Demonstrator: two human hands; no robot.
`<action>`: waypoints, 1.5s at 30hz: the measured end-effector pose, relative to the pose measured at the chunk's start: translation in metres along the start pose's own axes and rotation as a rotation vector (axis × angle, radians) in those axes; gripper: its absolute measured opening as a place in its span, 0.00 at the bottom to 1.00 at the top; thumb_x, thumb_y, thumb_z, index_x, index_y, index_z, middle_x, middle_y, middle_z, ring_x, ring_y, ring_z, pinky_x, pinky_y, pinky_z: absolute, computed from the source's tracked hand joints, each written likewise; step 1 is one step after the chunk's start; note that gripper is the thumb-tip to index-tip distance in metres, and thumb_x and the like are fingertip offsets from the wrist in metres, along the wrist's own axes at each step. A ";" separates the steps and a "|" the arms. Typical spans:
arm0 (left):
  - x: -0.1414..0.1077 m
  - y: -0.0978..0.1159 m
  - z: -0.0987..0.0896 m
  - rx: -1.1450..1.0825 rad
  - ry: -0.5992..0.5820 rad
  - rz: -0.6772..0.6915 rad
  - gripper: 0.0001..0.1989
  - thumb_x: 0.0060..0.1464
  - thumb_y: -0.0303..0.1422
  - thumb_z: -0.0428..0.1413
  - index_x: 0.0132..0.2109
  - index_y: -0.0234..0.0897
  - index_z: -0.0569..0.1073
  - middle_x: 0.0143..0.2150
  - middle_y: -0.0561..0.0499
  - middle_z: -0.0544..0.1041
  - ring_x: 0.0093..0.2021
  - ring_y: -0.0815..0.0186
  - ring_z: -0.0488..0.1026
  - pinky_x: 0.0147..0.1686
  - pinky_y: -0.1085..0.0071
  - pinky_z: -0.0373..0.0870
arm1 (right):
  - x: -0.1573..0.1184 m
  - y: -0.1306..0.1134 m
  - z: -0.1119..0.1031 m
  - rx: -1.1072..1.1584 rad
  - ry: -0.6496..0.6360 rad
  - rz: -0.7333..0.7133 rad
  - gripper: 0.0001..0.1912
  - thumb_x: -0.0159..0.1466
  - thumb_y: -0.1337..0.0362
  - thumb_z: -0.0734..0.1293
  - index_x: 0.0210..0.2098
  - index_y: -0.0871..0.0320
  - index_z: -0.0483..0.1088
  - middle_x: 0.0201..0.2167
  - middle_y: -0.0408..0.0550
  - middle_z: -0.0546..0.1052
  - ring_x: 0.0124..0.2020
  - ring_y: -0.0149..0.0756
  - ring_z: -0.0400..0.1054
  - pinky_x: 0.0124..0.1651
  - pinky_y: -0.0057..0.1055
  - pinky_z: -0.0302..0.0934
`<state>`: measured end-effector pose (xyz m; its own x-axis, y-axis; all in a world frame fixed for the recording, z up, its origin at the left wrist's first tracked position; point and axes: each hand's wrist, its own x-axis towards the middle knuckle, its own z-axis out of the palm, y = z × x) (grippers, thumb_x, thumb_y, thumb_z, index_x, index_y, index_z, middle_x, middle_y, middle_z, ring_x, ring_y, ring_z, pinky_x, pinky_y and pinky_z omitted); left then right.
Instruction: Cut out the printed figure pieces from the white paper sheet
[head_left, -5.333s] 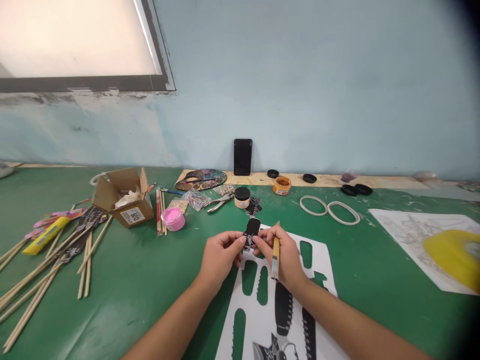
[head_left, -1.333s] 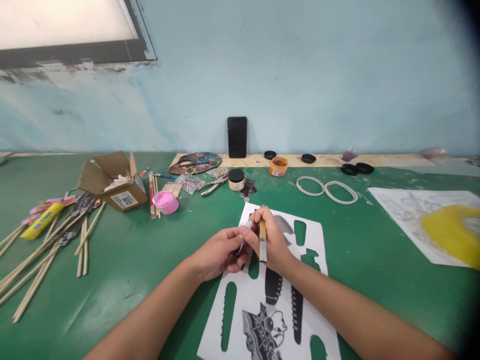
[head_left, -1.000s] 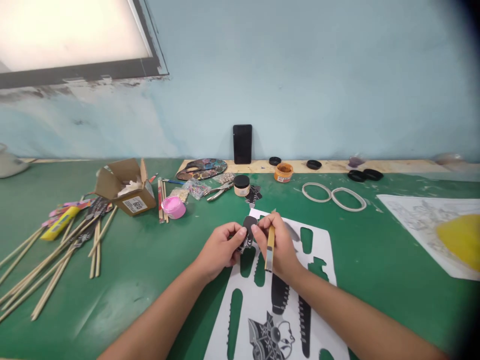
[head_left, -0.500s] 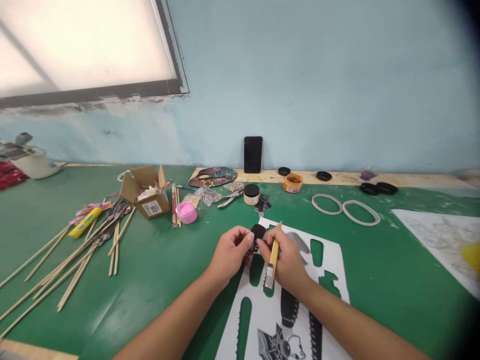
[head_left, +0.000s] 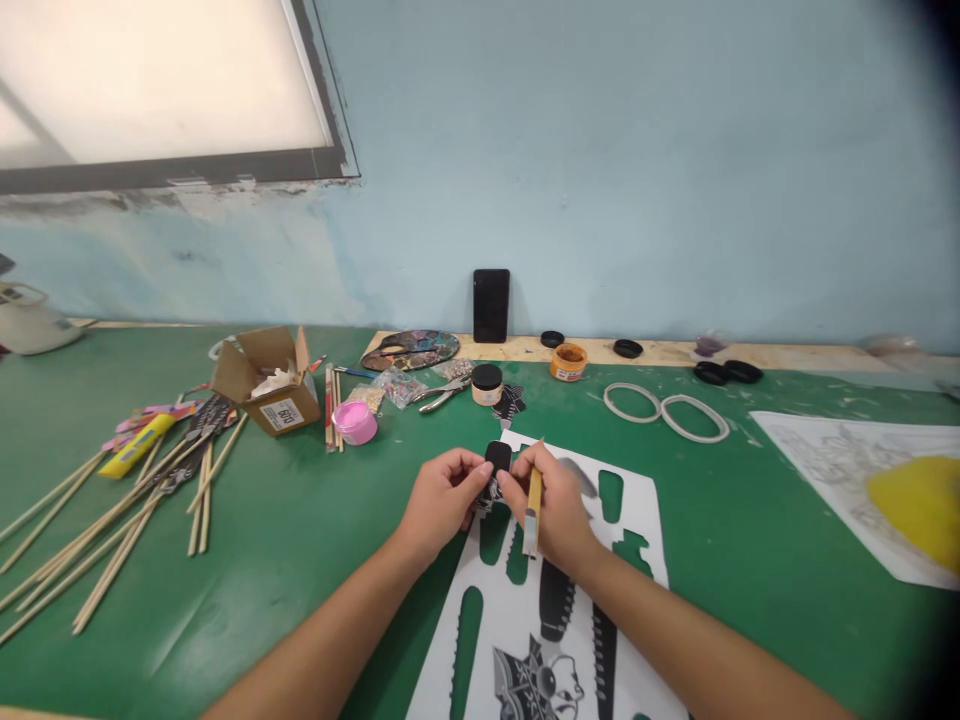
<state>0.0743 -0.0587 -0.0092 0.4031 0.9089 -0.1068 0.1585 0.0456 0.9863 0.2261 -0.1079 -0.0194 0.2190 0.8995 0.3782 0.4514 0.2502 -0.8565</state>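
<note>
A small black paper cutout (head_left: pixel 498 457) with white pattern lines is pinched between the fingers of my left hand (head_left: pixel 441 500). My right hand (head_left: pixel 556 505) grips a yellow utility knife (head_left: pixel 533 500), its silver end pointing down toward me. The fingertips of that hand also meet the cutout's right edge. Below both hands lies a white printed sheet (head_left: pixel 487 640) with several cut-out openings and black printed shapes. Fingers cover the lower part of the cutout. Another black patterned cutout (head_left: pixel 509 403) lies just beyond the sheet.
On the green table cover (head_left: pixel 262 620), bamboo sticks (head_left: pixel 112 535) and a cardboard box (head_left: pixel 271 385) lie left. Behind are a pink jar (head_left: pixel 355 424), pliers (head_left: pixel 446 394), a black-lidded jar (head_left: pixel 487 385) and an orange jar (head_left: pixel 568 362). White rings (head_left: pixel 694 419) and a drawing (head_left: pixel 810 470) lie right.
The whole view has swung a little to the right, so things appear further left. The cutout sits more upright in my fingers; both hands keep their holds.
</note>
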 end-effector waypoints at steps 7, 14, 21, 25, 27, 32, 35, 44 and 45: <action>0.055 0.001 0.019 0.171 0.377 0.140 0.29 0.59 0.46 0.54 0.61 0.33 0.60 0.50 0.40 0.72 0.37 0.63 0.75 0.36 0.66 0.74 | 0.006 0.010 0.006 0.267 0.072 0.160 0.17 0.63 0.59 0.68 0.29 0.53 0.53 0.26 0.38 0.66 0.23 0.30 0.62 0.26 0.28 0.57; 0.126 0.009 0.017 0.344 0.439 0.240 0.51 0.50 0.41 0.65 0.72 0.40 0.45 0.60 0.39 0.71 0.59 0.47 0.68 0.57 0.56 0.64 | 0.027 0.015 -0.021 0.116 0.287 0.199 0.22 0.62 0.51 0.68 0.28 0.53 0.51 0.26 0.41 0.70 0.24 0.32 0.69 0.26 0.28 0.61; 0.135 0.001 0.009 0.432 0.440 0.205 0.27 0.52 0.40 0.63 0.57 0.38 0.69 0.52 0.42 0.78 0.53 0.52 0.74 0.50 0.63 0.68 | 0.106 0.053 -0.026 -0.276 0.138 0.190 0.20 0.55 0.52 0.72 0.24 0.54 0.57 0.21 0.41 0.70 0.22 0.34 0.67 0.25 0.27 0.56; 0.139 0.001 0.007 0.397 0.481 0.209 0.23 0.54 0.40 0.61 0.54 0.34 0.70 0.48 0.42 0.79 0.48 0.55 0.76 0.48 0.64 0.70 | 0.126 0.063 -0.008 -0.404 0.108 0.213 0.17 0.54 0.60 0.73 0.22 0.55 0.59 0.20 0.41 0.69 0.26 0.36 0.67 0.30 0.28 0.55; 0.140 -0.001 0.007 0.386 0.494 0.231 0.25 0.54 0.40 0.61 0.55 0.34 0.68 0.51 0.41 0.77 0.51 0.56 0.75 0.49 0.65 0.69 | 0.126 0.064 -0.002 -0.456 0.123 0.230 0.16 0.54 0.61 0.73 0.23 0.54 0.59 0.21 0.43 0.70 0.29 0.39 0.67 0.32 0.30 0.55; 0.139 -0.003 0.009 0.413 0.443 0.290 0.25 0.53 0.41 0.62 0.55 0.38 0.67 0.53 0.44 0.76 0.53 0.56 0.74 0.51 0.64 0.69 | 0.118 0.065 0.004 -0.481 0.159 0.252 0.15 0.53 0.63 0.73 0.26 0.54 0.61 0.25 0.44 0.72 0.32 0.42 0.67 0.34 0.32 0.54; 0.137 -0.003 0.009 0.451 0.398 0.312 0.24 0.53 0.41 0.62 0.55 0.39 0.68 0.52 0.44 0.77 0.53 0.54 0.74 0.51 0.62 0.69 | 0.117 0.068 0.004 -0.405 0.175 0.230 0.14 0.53 0.64 0.73 0.25 0.54 0.61 0.25 0.44 0.73 0.31 0.40 0.68 0.34 0.32 0.56; 0.145 -0.012 0.002 0.483 0.388 0.425 0.30 0.53 0.42 0.61 0.59 0.35 0.64 0.56 0.38 0.73 0.57 0.50 0.71 0.54 0.58 0.67 | 0.111 -0.012 -0.071 -0.051 0.393 0.050 0.16 0.61 0.53 0.65 0.32 0.53 0.54 0.31 0.42 0.73 0.25 0.30 0.64 0.29 0.28 0.60; 0.145 -0.012 0.002 0.467 0.420 0.448 0.29 0.56 0.42 0.59 0.60 0.34 0.63 0.56 0.37 0.71 0.58 0.51 0.69 0.56 0.58 0.66 | 0.094 -0.023 -0.080 -0.085 0.350 0.054 0.17 0.60 0.53 0.67 0.30 0.53 0.55 0.29 0.42 0.73 0.24 0.30 0.64 0.29 0.29 0.59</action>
<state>0.1323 0.0714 -0.0364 0.1570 0.8848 0.4388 0.4625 -0.4584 0.7589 0.3053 -0.0580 0.0636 0.5207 0.7297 0.4431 0.4984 0.1615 -0.8517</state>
